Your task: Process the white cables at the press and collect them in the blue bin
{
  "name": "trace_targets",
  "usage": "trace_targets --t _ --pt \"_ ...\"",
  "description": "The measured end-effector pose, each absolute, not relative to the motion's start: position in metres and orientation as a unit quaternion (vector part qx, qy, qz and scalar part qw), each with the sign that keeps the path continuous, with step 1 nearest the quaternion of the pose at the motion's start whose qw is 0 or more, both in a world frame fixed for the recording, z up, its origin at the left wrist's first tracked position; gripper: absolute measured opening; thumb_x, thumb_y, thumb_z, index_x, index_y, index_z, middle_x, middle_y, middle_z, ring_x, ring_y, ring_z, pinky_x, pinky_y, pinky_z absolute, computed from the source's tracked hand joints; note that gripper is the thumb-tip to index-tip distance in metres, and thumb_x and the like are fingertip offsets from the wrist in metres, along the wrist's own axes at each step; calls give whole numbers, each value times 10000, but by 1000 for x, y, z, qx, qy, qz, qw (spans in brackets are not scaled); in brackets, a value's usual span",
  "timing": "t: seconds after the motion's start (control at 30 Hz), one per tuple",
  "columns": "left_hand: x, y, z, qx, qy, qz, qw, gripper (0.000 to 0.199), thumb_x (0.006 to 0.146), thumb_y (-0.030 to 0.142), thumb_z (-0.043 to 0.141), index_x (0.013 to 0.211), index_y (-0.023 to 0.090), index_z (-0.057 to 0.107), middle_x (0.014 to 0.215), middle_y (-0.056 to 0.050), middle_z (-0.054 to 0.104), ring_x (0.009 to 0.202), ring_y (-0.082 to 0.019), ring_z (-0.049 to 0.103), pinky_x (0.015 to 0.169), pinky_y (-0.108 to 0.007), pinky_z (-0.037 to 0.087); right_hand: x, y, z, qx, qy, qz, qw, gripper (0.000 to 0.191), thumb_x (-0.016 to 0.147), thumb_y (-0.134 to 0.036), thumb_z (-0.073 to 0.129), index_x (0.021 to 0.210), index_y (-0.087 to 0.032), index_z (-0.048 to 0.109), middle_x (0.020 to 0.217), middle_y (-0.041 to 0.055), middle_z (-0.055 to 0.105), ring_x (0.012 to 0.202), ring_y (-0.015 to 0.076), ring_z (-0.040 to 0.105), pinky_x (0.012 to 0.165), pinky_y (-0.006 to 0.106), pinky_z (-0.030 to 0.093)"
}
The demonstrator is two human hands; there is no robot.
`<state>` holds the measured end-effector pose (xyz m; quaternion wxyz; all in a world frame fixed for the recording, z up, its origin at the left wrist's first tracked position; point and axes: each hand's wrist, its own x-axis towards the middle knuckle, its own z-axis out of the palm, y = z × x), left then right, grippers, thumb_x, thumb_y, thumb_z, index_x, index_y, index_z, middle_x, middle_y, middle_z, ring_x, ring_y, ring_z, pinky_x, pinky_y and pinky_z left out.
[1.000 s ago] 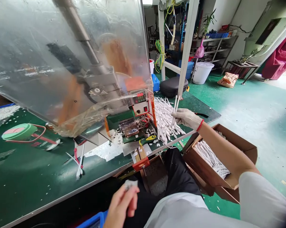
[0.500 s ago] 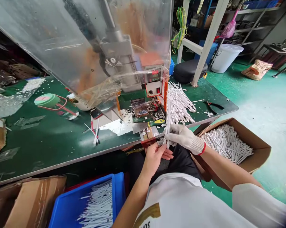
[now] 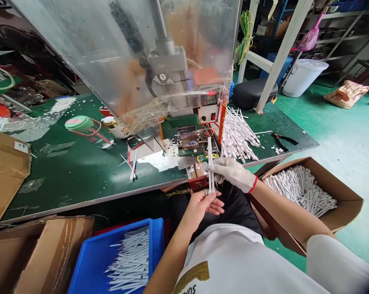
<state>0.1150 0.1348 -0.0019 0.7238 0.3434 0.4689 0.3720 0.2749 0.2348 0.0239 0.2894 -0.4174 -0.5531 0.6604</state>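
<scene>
Two thin white strips (image 3: 210,157) stand nearly upright between my hands, in front of the machine. My bare left hand (image 3: 201,208) pinches their lower ends between thumb and index finger, the other fingers loosely curled. Around their middle, my right hand (image 3: 233,173), in a white knitted glove with a red cuff edge, is closed with its thumb and fingers. What the strips are I cannot make out. Behind them, at the machine's base, a metal block (image 3: 187,137) sits beside the table edge, with a yellow-green handled tool (image 3: 214,155) near it.
A clear shield (image 3: 110,53) hangs before the press. White strips lie piled (image 3: 238,134) on the green table (image 3: 64,179), near pliers (image 3: 284,141). A cardboard box (image 3: 346,196) on the right and a blue bin (image 3: 89,253) on the left hold more. A bottle (image 3: 89,130) stands left.
My view has turned left, so the scene has slid right. The strips between my hands now show more clearly and lean slightly left; my right hand sits a little further left on them.
</scene>
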Motion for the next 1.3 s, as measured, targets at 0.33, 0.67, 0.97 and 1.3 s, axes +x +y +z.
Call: trace_targets --t 0.33,0.67,0.97,1.3 --pt "101 154 -3 305 501 426 689 533 780 585 694 961 84 678 725 -103 741 636 -210 729 575 -253 548 224 290 -11 -400 -443 760 256 322 793 -435 745 807 -114 721 582 17 574 415 50 407 336 146 279" --pt "105 158 -6 309 508 418 687 560 798 631 635 856 77 690 653 -111 727 576 -224 717 529 -267 534 218 293 -17 -421 -399 758 299 251 843 -352 671 798 -105 681 537 6 581 379 61 443 336 145 340" --pt "104 158 -4 300 502 418 695 554 787 635 643 846 87 695 650 -112 727 582 -226 715 534 -273 530 218 295 -20 -441 -387 760 280 239 850 -358 650 817 -125 688 543 11 591 376 68 444 335 156 357" --pt "109 162 -2 279 494 424 706 623 793 679 608 932 79 703 668 -107 727 590 -222 717 545 -280 543 208 312 -27 -429 -389 737 348 238 837 -362 678 840 -127 713 702 50 653 497 104 533 377 190 407"
